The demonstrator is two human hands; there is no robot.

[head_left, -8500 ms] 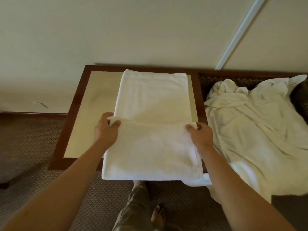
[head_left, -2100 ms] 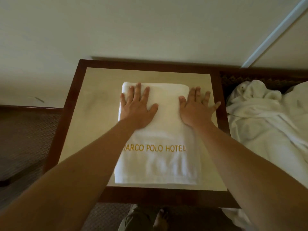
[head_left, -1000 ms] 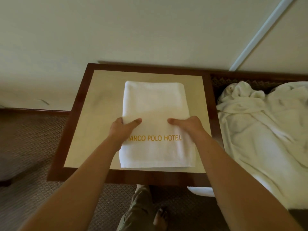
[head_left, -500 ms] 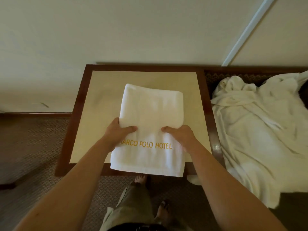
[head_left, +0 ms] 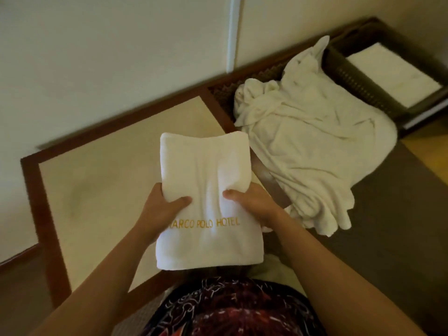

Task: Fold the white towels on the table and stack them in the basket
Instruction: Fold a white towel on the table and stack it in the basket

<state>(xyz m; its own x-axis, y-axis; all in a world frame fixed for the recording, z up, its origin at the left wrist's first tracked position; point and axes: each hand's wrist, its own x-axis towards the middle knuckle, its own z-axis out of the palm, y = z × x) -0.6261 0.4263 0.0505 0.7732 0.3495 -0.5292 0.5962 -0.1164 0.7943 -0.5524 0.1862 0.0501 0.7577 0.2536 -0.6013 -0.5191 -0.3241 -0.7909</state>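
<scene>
Both arms extended forward; left hand (head_left: 158, 209) and right hand (head_left: 254, 206) gripping, thumbs on top, fingers apparently beneath.

Folded towel (head_left: 206, 190) held above the near right part of the table (head_left: 101, 180), left hand (head_left: 160, 209) on its left edge, right hand (head_left: 252, 204) on its right edge. Pile of unfolded towels (head_left: 308, 151) lies just right of the table, partly over a lower surface. Basket (head_left: 358, 86) sits right of and behind the pile, touching it, with a stacked towel (head_left: 392, 73) inside.
</scene>
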